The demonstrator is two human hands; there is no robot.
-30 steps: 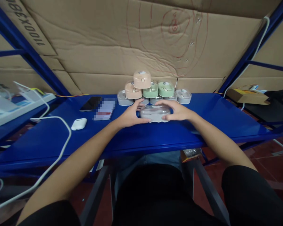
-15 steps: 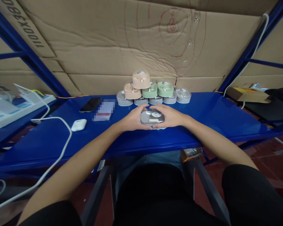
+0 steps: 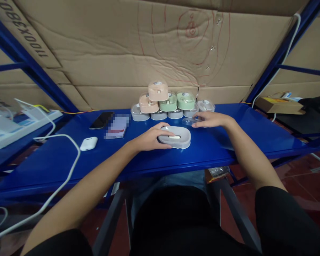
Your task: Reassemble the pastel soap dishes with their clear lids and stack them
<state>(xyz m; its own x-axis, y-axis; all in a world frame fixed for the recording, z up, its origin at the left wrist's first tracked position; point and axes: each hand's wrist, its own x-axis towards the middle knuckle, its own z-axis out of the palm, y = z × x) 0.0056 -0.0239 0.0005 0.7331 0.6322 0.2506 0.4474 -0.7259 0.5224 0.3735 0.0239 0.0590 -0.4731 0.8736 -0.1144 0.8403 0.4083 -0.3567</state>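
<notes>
A flat grey case [image 3: 176,136] lies on the blue shelf [image 3: 256,135] in front of me. My left hand [image 3: 150,137] grips its left end, thumb on top. My right hand [image 3: 210,119] has moved off to the right and back, fingers pinched on a clear plastic lid [image 3: 190,121] held just above the shelf. Behind them stands a stack of small cases [image 3: 170,103]: grey ones at the bottom, peach and green ones above, one peach case [image 3: 158,90] on top.
A black phone [image 3: 101,120] and a blurred card [image 3: 117,126] lie left of the stack. A white earbud case [image 3: 89,143] and a white cable [image 3: 66,170] are further left. Cardboard sheets back the shelf. A flat brown box [image 3: 278,105] sits far right.
Both hands held the grey case together before. Now my right hand has pulled the clear lid off and carried it right and back, while my left hand keeps the case on the shelf.
</notes>
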